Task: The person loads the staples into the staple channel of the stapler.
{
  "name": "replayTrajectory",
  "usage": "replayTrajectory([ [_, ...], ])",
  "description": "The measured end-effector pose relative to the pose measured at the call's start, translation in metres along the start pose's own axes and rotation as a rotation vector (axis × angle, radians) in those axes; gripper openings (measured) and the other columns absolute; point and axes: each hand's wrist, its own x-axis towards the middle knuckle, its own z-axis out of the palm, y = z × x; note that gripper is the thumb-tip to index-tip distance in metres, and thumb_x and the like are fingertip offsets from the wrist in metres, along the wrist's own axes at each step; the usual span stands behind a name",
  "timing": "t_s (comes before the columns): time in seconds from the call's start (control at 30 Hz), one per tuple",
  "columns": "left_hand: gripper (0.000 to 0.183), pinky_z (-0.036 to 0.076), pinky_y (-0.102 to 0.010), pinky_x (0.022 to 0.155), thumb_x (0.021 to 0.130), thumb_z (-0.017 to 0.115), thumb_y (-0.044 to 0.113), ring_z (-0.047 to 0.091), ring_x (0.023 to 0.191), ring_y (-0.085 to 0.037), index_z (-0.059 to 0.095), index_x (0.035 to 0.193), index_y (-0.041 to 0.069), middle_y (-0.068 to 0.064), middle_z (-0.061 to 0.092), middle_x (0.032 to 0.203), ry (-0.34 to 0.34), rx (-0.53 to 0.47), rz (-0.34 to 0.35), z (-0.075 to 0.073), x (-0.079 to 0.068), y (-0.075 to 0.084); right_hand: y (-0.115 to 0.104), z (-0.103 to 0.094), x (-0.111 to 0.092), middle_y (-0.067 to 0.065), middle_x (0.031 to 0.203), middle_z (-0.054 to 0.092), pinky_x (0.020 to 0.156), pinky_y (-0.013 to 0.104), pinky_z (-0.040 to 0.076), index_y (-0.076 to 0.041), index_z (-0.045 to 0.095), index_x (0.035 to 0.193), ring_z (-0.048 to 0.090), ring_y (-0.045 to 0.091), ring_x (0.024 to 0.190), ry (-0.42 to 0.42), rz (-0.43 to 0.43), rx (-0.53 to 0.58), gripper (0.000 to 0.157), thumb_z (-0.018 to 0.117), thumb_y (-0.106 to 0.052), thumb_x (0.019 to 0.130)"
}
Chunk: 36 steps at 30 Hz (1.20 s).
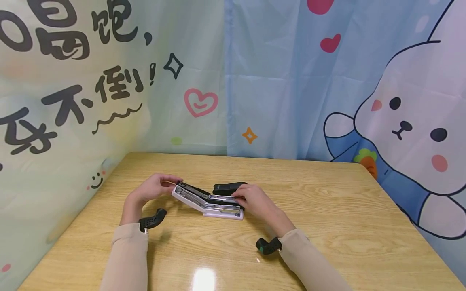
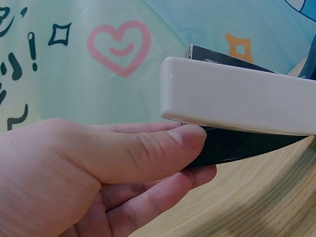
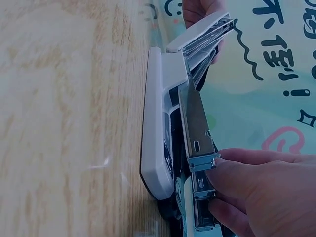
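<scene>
A white and black stapler [image 1: 223,215] lies opened wide on the table, its metal rails facing up. One white arm [image 2: 237,94] slants up to the left; the other white part [image 3: 157,133] rests low near the tabletop. My left hand [image 1: 157,188] pinches a black curved piece [image 2: 232,144] at the raised end, just below the white arm, with thumb and fingers. At the right end, my right hand [image 1: 255,201] pinches the metal rail [image 3: 197,123] by its edge. Its fingertips partly hide the rail. Behind the stapler lies a black curved object [image 1: 227,188], partly covered by my right hand.
The wooden table [image 1: 327,210] reaches back to a printed curtain [image 1: 269,101] with hearts and a rabbit. Black curved devices sit at the left wrist [image 1: 153,219] and the right wrist [image 1: 268,245].
</scene>
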Motion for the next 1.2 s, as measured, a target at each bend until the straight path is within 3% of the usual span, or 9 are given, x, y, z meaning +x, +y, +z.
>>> replayTrajectory([
  [0.4, 0.037, 0.05, -0.024, 0.084, 0.091, 0.061, 0.007, 0.062, 0.1, -0.015, 0.058, 0.127, -0.001, -0.021, 0.061, 0.123, 0.009, -0.008, 0.0, 0.0, 0.0, 0.004, 0.001, 0.001, 0.001, -0.003, 0.097, 0.068, 0.079, 0.025, 0.053, -0.015, 0.075, 0.102, 0.065, 0.011, 0.09, -0.037, -0.009, -0.03, 0.015, 0.067, -0.015, 0.088],
  [0.57, 0.037, 0.05, -0.024, 0.084, 0.091, 0.061, 0.006, 0.062, 0.101, -0.018, 0.058, 0.127, -0.002, -0.021, 0.061, 0.122, 0.01, -0.018, 0.0, 0.001, 0.0, 0.003, 0.002, 0.002, 0.0, -0.002, 0.094, 0.067, 0.075, 0.024, 0.053, -0.015, 0.076, 0.101, 0.064, 0.011, 0.086, -0.03, -0.053, -0.041, 0.015, 0.068, -0.013, 0.087],
  [0.87, 0.037, 0.049, -0.024, 0.085, 0.09, 0.062, 0.007, 0.062, 0.101, -0.016, 0.058, 0.127, -0.002, -0.02, 0.062, 0.122, 0.001, 0.006, 0.009, 0.001, -0.002, 0.001, 0.004, 0.002, -0.004, 0.0, 0.095, 0.069, 0.078, 0.026, 0.054, -0.012, 0.076, 0.101, 0.066, 0.013, 0.088, -0.001, -0.07, 0.013, 0.015, 0.068, -0.012, 0.088],
  [1.0, 0.038, 0.05, -0.025, 0.085, 0.09, 0.062, 0.007, 0.062, 0.101, -0.016, 0.058, 0.127, -0.002, -0.02, 0.063, 0.121, -0.001, 0.043, 0.012, 0.001, -0.003, 0.004, 0.008, 0.003, -0.008, 0.0, 0.098, 0.07, 0.078, 0.029, 0.053, -0.011, 0.074, 0.104, 0.065, 0.014, 0.09, -0.017, -0.017, 0.062, 0.018, 0.067, -0.015, 0.088],
  [1.2, 0.041, 0.049, -0.033, 0.089, 0.091, 0.062, 0.012, 0.062, 0.103, -0.019, 0.056, 0.128, -0.003, -0.019, 0.064, 0.119, -0.013, 0.104, 0.022, -0.002, -0.004, 0.014, 0.014, 0.001, -0.017, 0.001, 0.102, 0.07, 0.076, 0.028, 0.053, -0.01, 0.07, 0.113, 0.064, 0.012, 0.089, -0.07, 0.165, 0.154, 0.027, 0.069, -0.017, 0.087],
])
